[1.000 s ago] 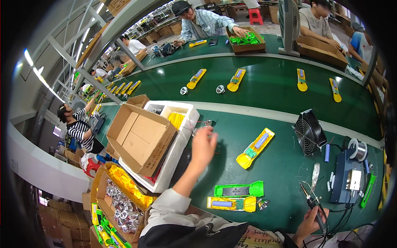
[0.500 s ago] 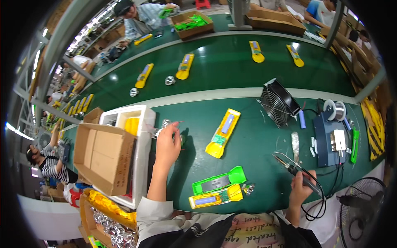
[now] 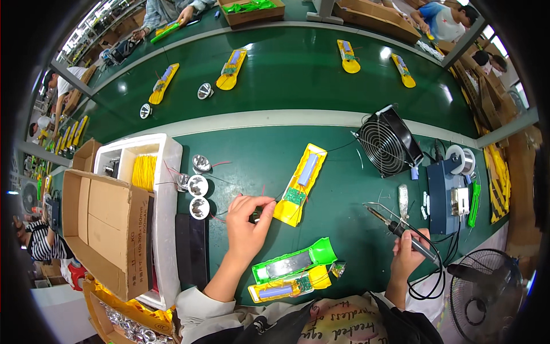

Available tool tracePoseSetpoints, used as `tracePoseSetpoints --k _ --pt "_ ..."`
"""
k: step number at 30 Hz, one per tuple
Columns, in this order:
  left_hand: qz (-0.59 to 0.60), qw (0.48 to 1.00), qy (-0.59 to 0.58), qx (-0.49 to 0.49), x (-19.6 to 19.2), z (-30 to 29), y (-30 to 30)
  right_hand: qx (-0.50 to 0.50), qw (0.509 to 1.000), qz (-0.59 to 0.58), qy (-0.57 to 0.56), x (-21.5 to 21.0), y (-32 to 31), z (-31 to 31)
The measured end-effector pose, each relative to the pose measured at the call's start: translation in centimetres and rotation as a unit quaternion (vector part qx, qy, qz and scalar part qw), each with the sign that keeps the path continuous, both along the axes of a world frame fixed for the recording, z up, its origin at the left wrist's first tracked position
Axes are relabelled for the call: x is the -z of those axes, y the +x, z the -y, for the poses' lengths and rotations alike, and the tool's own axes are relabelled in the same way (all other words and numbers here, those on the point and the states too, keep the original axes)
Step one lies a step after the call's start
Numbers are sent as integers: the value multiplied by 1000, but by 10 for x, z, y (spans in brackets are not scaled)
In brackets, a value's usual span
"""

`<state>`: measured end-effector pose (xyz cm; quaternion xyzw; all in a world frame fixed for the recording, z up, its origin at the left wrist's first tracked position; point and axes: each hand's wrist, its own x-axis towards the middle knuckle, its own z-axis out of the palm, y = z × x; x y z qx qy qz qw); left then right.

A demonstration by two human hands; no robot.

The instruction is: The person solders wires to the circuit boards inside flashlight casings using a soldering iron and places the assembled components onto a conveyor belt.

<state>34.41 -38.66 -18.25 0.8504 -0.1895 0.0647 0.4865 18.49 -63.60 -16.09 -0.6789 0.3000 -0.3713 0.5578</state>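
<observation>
My left hand (image 3: 247,225) is closed in a pinch at the lower left edge of a yellow flashlight housing (image 3: 289,213). A small wired reflector, mostly hidden by the fingers, seems to be in it; a red wire sticks up beside. The housing holds a blue cylindrical battery (image 3: 308,169) and a green circuit board (image 3: 294,196). My right hand (image 3: 408,252) grips a soldering iron (image 3: 413,243), its tip pointing up and left, apart from the housing. Several shiny reflectors (image 3: 198,186) with thin wires lie to the left of my left hand.
Nearest me lie a green housing (image 3: 321,252) and another yellow one (image 3: 321,277). To the right are a black fan (image 3: 385,143), a soldering station (image 3: 441,189) and a solder spool (image 3: 460,159). A cardboard box (image 3: 106,223) and foam box (image 3: 172,229) stand left. Yellow housings (image 3: 231,69) lie on the belt beyond.
My left hand has moved right, from beside the reflectors to the yellow housing's lower end. My right hand still holds the soldering iron. The whole view has shifted somewhat.
</observation>
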Motion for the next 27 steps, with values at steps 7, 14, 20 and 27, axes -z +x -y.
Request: tracePoseSetpoints --k 7,14,20,27 --pt "61 997 -14 -37 7 15 -7 -37 999 29 18 -19 26 -34" --pt "55 996 -25 -58 12 16 -6 -129 988 41 -78 -46 47 -52" --pt "61 996 -19 -67 16 16 -5 -196 977 -39 -71 -43 68 -73" --pt "65 996 -19 -62 19 17 -5 -170 969 -107 -142 -37 80 -84"
